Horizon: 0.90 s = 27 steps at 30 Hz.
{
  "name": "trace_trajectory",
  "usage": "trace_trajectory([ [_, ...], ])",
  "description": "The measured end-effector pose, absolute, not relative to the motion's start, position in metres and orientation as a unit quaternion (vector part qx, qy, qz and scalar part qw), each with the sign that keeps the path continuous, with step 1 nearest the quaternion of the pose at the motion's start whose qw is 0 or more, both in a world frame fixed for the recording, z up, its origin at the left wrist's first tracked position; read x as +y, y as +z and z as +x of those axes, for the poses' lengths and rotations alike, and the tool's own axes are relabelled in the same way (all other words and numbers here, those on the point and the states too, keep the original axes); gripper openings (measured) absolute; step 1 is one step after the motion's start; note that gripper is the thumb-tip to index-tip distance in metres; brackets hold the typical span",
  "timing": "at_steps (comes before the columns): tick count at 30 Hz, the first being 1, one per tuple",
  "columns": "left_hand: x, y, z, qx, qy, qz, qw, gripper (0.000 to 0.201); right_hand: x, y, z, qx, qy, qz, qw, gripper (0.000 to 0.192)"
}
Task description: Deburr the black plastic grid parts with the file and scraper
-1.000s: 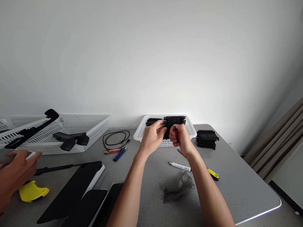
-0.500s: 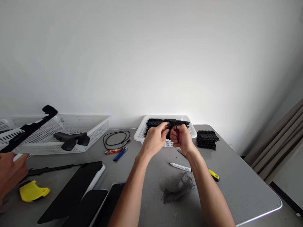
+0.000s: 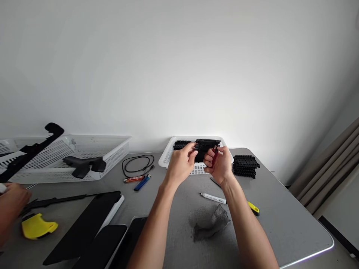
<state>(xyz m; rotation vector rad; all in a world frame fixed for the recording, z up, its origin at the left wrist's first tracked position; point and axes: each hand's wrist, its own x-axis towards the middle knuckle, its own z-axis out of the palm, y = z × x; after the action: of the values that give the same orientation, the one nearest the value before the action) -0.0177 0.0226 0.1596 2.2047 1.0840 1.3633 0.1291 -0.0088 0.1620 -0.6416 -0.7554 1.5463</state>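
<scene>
My left hand pinches the left end of a black plastic part with ridged edges, raised over a white basket. Wrapped in the fingers of my right hand are small red-handled pliers, their head up against the part's right side. My fingers hide most of the tool, so I cannot tell whether its jaws touch the part. More toothed black parts lie in the basket behind my hands.
Right of the basket sits a stack of black parts. A marker, grey cloth and yellow-black tool lie nearer. Leftward are a cable, lighters, another basket and a co-worker's hand.
The black part has tilted, so more of its broad face shows. My right hand has turned slightly with the pliers. The co-worker's hand at left has moved further left.
</scene>
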Motion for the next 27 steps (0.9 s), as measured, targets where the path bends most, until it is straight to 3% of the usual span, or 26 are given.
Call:
trace_trajectory([
  [12, 0.02, 0.161, -0.015, 0.383, 0.438, 0.802, 0.135, 0.035, -0.011, 0.162, 0.124, -0.426, 0.651, -0.319, 0.542, 0.028],
  [16, 0.024, 0.159, -0.016, 0.386, 0.504, 0.745, 0.205, 0.031, -0.013, 0.163, 0.124, -0.444, 0.6, -0.342, 0.571, 0.036],
  [22, 0.029, 0.158, -0.019, 0.375, 0.583, 0.618, 0.372, 0.038, -0.01, 0.157, 0.129, -0.421, 0.348, -0.439, 0.714, 0.032],
  [25, 0.028, 0.162, -0.02, 0.344, 0.604, 0.551, 0.461, 0.041, -0.004, 0.152, 0.133, -0.433, 0.243, -0.485, 0.72, 0.029],
  [27, 0.026, 0.165, -0.019, 0.311, 0.609, 0.518, 0.513, 0.043, 0.002, 0.147, 0.136, -0.451, 0.264, -0.49, 0.698, 0.032],
])
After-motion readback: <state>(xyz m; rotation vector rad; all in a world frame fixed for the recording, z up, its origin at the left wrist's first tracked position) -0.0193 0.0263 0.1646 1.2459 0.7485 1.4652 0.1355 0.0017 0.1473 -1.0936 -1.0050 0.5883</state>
